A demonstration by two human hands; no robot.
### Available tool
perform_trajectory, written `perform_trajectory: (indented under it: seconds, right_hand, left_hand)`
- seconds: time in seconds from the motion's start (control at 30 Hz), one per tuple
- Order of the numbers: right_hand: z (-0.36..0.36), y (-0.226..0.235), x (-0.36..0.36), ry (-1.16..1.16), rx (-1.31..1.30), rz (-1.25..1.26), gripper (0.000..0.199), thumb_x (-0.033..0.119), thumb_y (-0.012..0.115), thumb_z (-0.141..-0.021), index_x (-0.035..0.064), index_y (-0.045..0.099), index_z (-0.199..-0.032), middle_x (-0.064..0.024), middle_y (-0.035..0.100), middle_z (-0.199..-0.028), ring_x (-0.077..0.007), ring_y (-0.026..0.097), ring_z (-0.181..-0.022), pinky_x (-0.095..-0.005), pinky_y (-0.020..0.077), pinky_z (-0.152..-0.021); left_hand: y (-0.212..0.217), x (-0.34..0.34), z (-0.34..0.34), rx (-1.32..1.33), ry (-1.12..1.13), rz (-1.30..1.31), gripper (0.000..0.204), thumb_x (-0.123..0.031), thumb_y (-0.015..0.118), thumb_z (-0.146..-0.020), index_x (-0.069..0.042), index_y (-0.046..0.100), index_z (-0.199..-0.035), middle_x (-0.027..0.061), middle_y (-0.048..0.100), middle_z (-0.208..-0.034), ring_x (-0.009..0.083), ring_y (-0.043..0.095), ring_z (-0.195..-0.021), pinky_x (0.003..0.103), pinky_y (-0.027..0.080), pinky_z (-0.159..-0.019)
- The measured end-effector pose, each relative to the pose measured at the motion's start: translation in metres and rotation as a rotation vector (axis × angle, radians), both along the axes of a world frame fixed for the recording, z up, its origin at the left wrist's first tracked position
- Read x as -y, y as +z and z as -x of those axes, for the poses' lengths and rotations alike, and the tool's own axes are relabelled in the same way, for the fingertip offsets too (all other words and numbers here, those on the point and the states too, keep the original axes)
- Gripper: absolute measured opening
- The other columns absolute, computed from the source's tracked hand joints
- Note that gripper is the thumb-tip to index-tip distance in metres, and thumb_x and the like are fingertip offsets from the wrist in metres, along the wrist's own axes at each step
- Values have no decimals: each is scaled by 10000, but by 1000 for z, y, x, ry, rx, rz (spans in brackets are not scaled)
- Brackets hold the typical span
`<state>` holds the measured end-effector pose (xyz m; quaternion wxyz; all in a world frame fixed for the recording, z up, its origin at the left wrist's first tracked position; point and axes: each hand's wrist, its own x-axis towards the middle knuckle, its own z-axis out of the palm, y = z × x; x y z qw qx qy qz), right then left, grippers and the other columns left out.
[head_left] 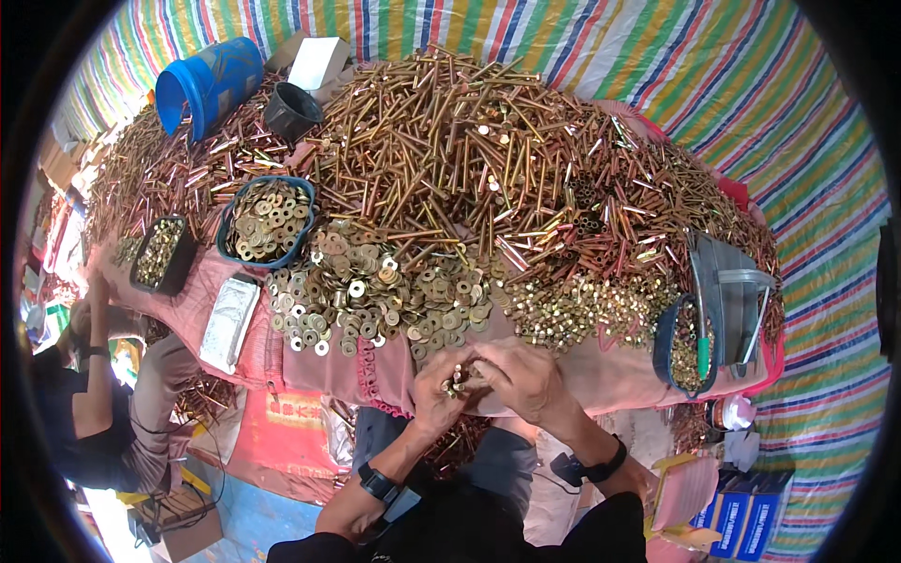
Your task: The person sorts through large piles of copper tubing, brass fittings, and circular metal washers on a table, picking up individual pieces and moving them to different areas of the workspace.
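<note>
Close in front of me, my left hand [437,392] is closed around a small bundle of brass-coloured bolts [457,383], whose ends show between the fingers. My right hand [526,377] reaches over from the other side, its fingers closed at the same bundle. Partly covered by the fingers, the bundle does not show how many pieces it has. Just beyond the hands lie a heap of flat round washers [375,291] and, to its right, a spread of small nuts [591,308]. Behind these rises a large pile of long brass-coloured bolts [441,150].
A blue tub of washers [225,246], a dark tub of nuts [176,281] and a silver packet [228,324] lie left. A blue bucket [183,98] lies tipped far left. Right stand a nut tub [664,361] and grey scoop [713,272]. Another person [94,403] works at far left.
</note>
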<state>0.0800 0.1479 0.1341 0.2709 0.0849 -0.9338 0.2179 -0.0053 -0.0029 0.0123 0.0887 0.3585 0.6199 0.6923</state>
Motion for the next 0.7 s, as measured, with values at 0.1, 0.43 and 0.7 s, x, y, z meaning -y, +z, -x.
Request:
perform_trajectory:
  seconds: [0.1, 0.43, 0.7]
  right_hand:
    - [1, -13, 4, -30, 26, 177, 253, 41, 765, -926, 0, 711, -1170, -150, 733, -1027, -326, 749, -887, -377, 603, -756]
    - [26, -35, -52, -482, 126, 234, 166, 125, 778, -913, 33, 802, -1050, -165, 731, -917, -317, 742, -869, -403, 570, -725]
    - [84, -50, -99, -632, 536, -3, 224, 175, 793, -894, -41, 752, -930, -277, 711, -813, -468, 719, -782, -529, 554, -733]
  left_hand:
    - [2, -1, -3, -55, 47, -8, 314, -55, 849, -889, -14, 751, -1184, 101, 691, -1014, 225, 670, -903, 344, 531, -817]
    - [-2, 0, -7, -1, 62, 54, 198, -28, 793, -941, -1, 719, -1123, 120, 713, -1025, 201, 695, -836, 321, 557, -737]
    - [-7, -3, -9, -145, 54, -16, 294, -12, 803, -918, 7, 664, -1176, 112, 696, -994, 230, 686, -823, 329, 555, -718]
